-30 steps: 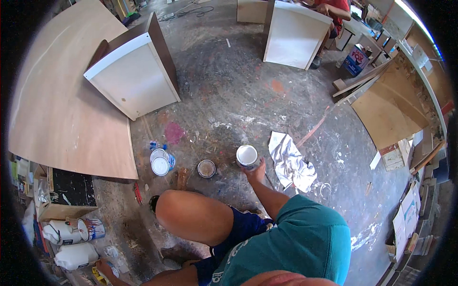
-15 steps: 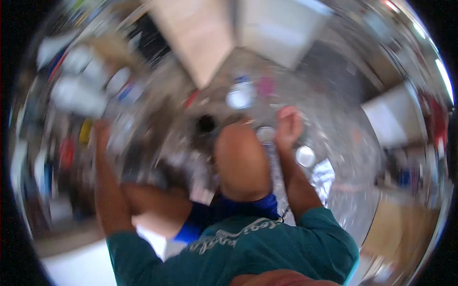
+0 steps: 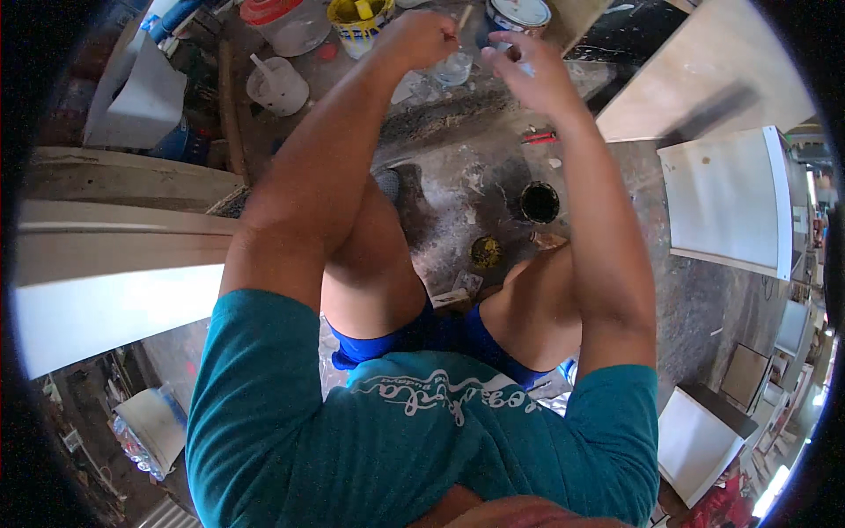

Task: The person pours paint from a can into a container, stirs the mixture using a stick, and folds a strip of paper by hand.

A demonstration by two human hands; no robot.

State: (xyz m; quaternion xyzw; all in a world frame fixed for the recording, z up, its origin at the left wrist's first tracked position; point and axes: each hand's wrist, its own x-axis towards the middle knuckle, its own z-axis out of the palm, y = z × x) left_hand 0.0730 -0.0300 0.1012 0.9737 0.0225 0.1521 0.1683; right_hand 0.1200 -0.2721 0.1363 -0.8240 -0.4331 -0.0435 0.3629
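Left hand [image 3: 429, 40] holding stick [image 3: 465, 17], white lettering [image 3: 410, 395], teal shirt [image 3: 378, 458]

Left hand [image 3: 421, 40] up top, pinching a short stick [image 3: 465, 17], a clear cup [image 3: 453, 69] right beside it! Right hand [image 3: 539, 77] opposite, fingers loosely spread, holding nothing visible, near a lidded can [image 3: 521, 12]. Yellow bucket [image 3: 351, 42] behind the left wrist, white tub [image 3: 278, 88] further left, and a black pot [image 3: 540, 203] down on the floor [image 3: 475, 172] between the forearms!

A white-faced cabinet [image 3: 723, 201] stands near a pale plywood sheet [image 3: 691, 72].
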